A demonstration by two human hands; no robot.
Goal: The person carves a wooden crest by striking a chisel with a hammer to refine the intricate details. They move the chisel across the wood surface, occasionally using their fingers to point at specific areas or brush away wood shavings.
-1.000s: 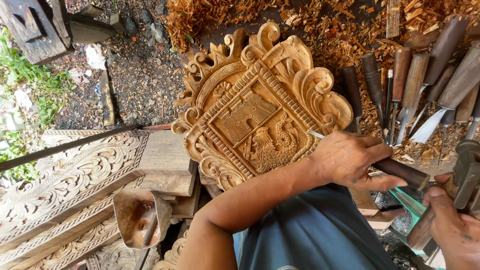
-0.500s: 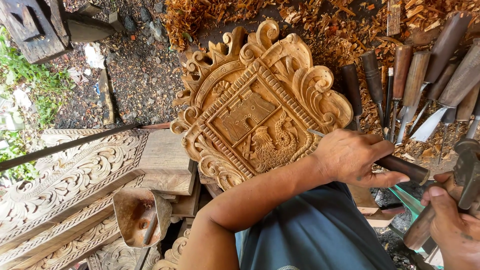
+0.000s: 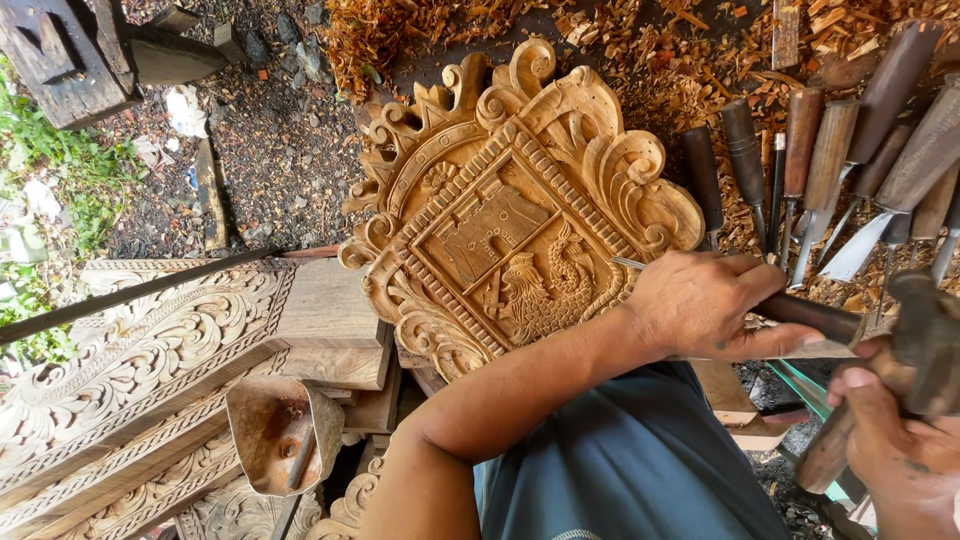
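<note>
A carved wooden crest panel (image 3: 500, 200) with scrolls, a castle and a sea-lion figure lies in the middle. My left hand (image 3: 705, 305) grips a dark-handled chisel (image 3: 800, 315), its steel tip resting on the panel's lower right border. At the right edge my right hand (image 3: 890, 450) holds a wooden mallet (image 3: 925, 335), whose head sits close behind the chisel's handle end. My left forearm crosses over my blue shirt (image 3: 630, 470).
A row of several wooden-handled chisels (image 3: 830, 150) lies at the right among wood shavings (image 3: 400, 30). Long carved wooden boards (image 3: 140, 360) are stacked at the lower left, with a rusty metal cup (image 3: 280, 430) beside them. Gravel and grass lie at the upper left.
The mallet in my right hand has swung up toward the end of the chisel handle. My left hand and the chisel stay at the same spot on the panel.
</note>
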